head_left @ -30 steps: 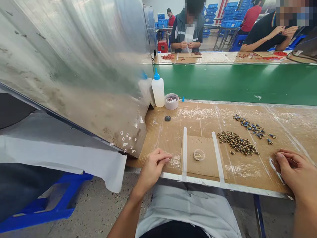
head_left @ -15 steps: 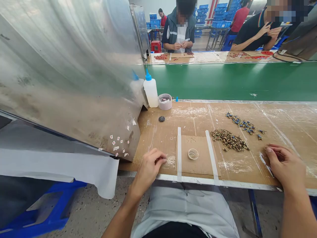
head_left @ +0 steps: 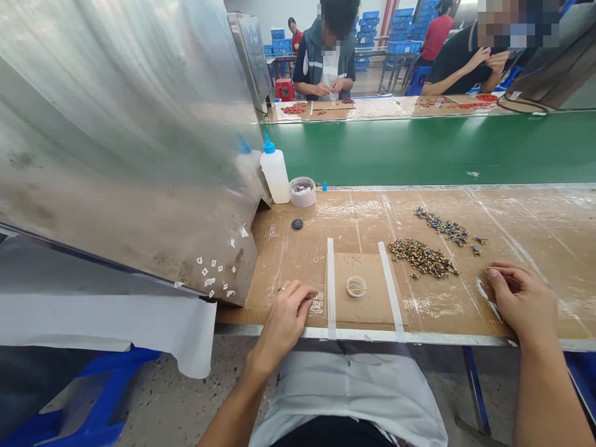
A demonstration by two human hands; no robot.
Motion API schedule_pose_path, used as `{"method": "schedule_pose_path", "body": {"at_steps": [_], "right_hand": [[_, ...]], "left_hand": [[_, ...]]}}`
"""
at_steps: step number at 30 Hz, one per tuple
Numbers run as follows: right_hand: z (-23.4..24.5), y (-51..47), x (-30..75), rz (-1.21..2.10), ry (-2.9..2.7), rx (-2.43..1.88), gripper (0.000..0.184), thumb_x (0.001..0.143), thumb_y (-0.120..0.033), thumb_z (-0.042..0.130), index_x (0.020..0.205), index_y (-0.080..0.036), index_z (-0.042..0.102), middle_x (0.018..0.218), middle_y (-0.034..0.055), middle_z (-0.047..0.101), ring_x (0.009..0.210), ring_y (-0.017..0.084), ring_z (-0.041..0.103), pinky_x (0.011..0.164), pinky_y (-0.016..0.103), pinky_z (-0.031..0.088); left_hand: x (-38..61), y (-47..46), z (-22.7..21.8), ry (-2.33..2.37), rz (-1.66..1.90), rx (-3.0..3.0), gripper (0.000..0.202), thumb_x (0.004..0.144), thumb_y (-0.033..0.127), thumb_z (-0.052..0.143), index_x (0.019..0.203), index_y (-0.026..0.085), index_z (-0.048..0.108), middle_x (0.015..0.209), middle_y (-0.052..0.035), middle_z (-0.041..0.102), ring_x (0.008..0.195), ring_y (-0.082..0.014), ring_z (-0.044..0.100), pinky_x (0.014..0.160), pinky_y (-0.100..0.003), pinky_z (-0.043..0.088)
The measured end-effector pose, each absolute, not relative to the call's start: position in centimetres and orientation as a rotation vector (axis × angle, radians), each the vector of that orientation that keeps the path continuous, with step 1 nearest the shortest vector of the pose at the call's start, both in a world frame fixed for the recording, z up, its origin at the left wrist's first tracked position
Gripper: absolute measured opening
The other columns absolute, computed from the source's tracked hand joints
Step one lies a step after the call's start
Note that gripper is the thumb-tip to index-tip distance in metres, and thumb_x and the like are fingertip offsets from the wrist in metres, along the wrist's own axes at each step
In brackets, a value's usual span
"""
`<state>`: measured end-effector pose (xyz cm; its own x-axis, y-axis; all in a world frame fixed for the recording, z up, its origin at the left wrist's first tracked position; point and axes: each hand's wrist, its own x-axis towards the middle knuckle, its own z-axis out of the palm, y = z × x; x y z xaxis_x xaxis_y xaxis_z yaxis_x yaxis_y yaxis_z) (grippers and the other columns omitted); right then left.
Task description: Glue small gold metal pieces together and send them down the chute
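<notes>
Left hand (head_left: 289, 307) nearer tape (head_left: 331, 285), right hand (head_left: 524, 301) curled

Steel panel (head_left: 139, 124): bright light is streaking down, and it's mirroring the bottle (head_left: 275, 174)!
Green belt (head_left: 395, 155): pale glare is pooling along the far side.
Cardboard worktop (head_left: 288, 261): glossy patches are flashing white.
Gold-coloured pile (head_left: 423, 257): tiny pieces are blurring into speckle.
Floor (head_left: 162, 397): it's showing dimmer below.
Far workers (head_left: 314, 65): pixel blocks are masking two heads.
Frame corners: the wide view is stretching shapes.
</notes>
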<state>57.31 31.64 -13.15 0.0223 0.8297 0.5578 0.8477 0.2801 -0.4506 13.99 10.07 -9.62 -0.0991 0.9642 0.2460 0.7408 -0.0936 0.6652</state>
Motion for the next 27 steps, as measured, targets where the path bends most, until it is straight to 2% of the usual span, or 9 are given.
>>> {"method": "schedule_pose_path", "body": {"at_steps": [6, 12, 18, 21, 27], "right_hand": [[-13.2, 31.6, 57.3, 0.013, -1.768, -1.552, 0.029, 0.081, -0.045, 0.054, 0.080, -0.019, 0.066, 0.101, 0.0104, 0.069, 0.084, 0.025, 0.066, 0.079, 0.034, 0.049], [-13.2, 31.6, 57.1, 0.010, -1.782, -1.512, 0.029, 0.083, -0.044, 0.054, 0.081, -0.018, 0.066, 0.102, 0.0115, 0.068, 0.087, 0.024, 0.064, 0.080, 0.034, 0.048], [-13.1, 31.6, 57.0, 0.020, -1.792, -1.491, 0.027, 0.085, -0.043, 0.056, 0.083, -0.019, 0.067, 0.103, 0.0104, 0.068, 0.085, 0.022, 0.065, 0.078, 0.031, 0.051], [-13.1, 31.5, 56.8, 0.004, -1.787, -1.495, 0.029, 0.087, -0.044, 0.053, 0.084, -0.019, 0.066, 0.104, 0.0098, 0.067, 0.089, 0.023, 0.064, 0.081, 0.034, 0.051], [-13.2, 31.7, 56.8, -0.030, -1.791, -1.495, 0.029, 0.087, -0.043, 0.053, 0.082, -0.018, 0.067, 0.102, 0.0094, 0.068, 0.088, 0.024, 0.065, 0.081, 0.038, 0.053]], "left_hand": [[14.2, 10.1, -9.6, 1.848, 1.044, 1.837, 0.028, 0.094, 0.006, 0.041, 0.106, 0.020, 0.062, 0.096, -0.0043, 0.058, 0.089, -0.0177, 0.056, 0.081, -0.029, 0.044], [14.7, 10.3, -8.8, 1.744, 1.169, 1.736, 0.018, 0.094, 0.013, 0.049, 0.102, 0.019, 0.063, 0.096, -0.0033, 0.060, 0.085, -0.0145, 0.058, 0.075, -0.024, 0.046], [15.2, 11.3, -9.2, 1.592, 1.203, 1.755, 0.023, 0.094, 0.012, 0.049, 0.105, 0.020, 0.067, 0.100, -0.0048, 0.061, 0.093, -0.0158, 0.059, 0.081, -0.026, 0.046], [15.2, 11.7, -9.6, 1.531, 1.222, 1.704, 0.022, 0.093, 0.013, 0.052, 0.104, 0.020, 0.069, 0.104, -0.0059, 0.062, 0.097, -0.0170, 0.060, 0.084, -0.028, 0.047], [16.8, 11.9, -10.1, 1.461, 1.256, 1.558, 0.018, 0.091, 0.016, 0.056, 0.098, 0.019, 0.072, 0.095, -0.0056, 0.064, 0.085, -0.0166, 0.061, 0.073, -0.026, 0.047]]}}
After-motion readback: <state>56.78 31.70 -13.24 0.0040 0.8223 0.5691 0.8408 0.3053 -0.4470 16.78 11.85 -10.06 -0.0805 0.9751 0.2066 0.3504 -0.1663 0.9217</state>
